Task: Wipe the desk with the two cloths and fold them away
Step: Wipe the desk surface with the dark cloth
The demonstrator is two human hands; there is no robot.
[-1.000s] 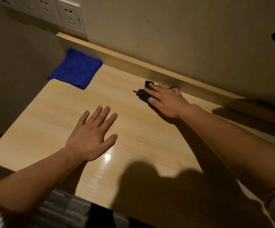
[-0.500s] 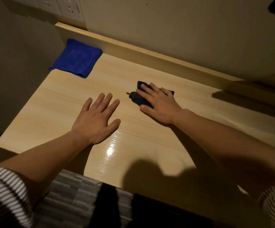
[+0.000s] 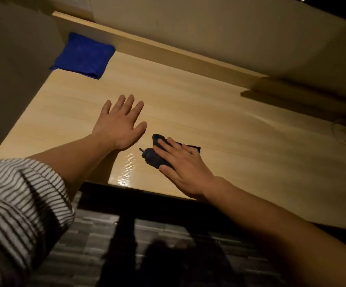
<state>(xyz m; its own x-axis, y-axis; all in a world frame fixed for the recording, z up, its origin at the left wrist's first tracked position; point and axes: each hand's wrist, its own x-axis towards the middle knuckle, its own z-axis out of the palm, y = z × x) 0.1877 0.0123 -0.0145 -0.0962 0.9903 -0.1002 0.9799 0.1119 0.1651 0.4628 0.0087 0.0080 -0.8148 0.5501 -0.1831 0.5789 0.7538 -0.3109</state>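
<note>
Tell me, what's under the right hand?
A dark cloth, pressed flat on the desk by the right hand. Its edges stick out past the fingers; the middle part is covered.

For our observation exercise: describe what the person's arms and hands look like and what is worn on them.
Both hands, the left hand and right hand, are bare: no gloves, and no rings or watch show. The forearms are uncovered. The left arm has a white sleeve with thin dark stripes pushed up near the elbow.

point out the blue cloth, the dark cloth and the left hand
blue cloth point(image 3: 84, 55), head view, middle of the folded top
dark cloth point(image 3: 154, 156), head view, bunched part beside the fingers
left hand point(image 3: 119, 125), head view, back of the hand
</note>
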